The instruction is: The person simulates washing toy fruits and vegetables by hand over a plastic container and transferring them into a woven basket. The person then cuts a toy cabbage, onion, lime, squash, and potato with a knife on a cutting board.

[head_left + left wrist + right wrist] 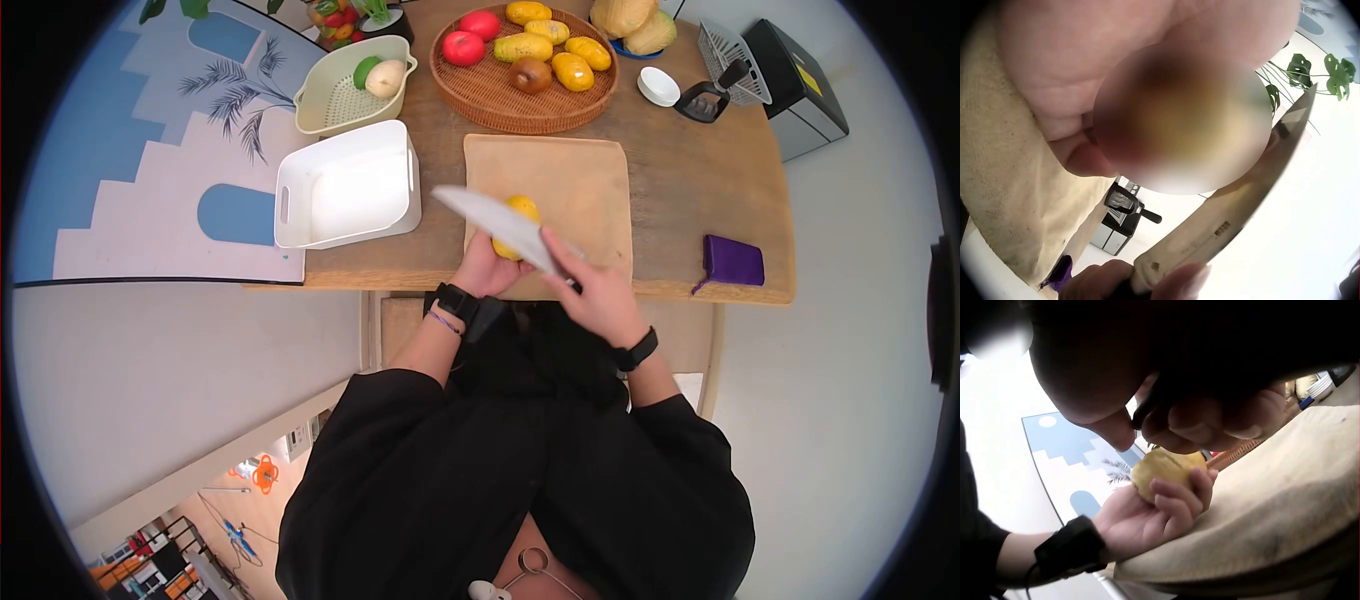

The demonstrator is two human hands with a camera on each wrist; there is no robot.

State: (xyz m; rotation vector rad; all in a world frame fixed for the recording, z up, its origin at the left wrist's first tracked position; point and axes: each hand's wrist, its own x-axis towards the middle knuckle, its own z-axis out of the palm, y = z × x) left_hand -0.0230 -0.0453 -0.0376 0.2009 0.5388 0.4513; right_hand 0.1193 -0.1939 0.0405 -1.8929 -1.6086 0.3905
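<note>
My left hand (487, 268) holds a yellow oval fruit (523, 207) over the near part of a tan mat (585, 180). In the right wrist view its fingers curl round the fruit (1163, 469), and a thin dark line runs along the skin. My right hand (603, 300) grips the dark handle of a kitchen knife (490, 215). The wide blade crosses over the fruit in the head view, its tip toward the left. From the left wrist, the knife blade (1191, 231) shows beside a blurred round patch that hides the fruit.
A white bin (350, 190) and a pale green colander (345, 95) with produce stand left. Behind the mat is a wicker basket (470, 100) of yellow and red produce. A small white bowl (658, 87) and a purple pouch (733, 262) lie to the right.
</note>
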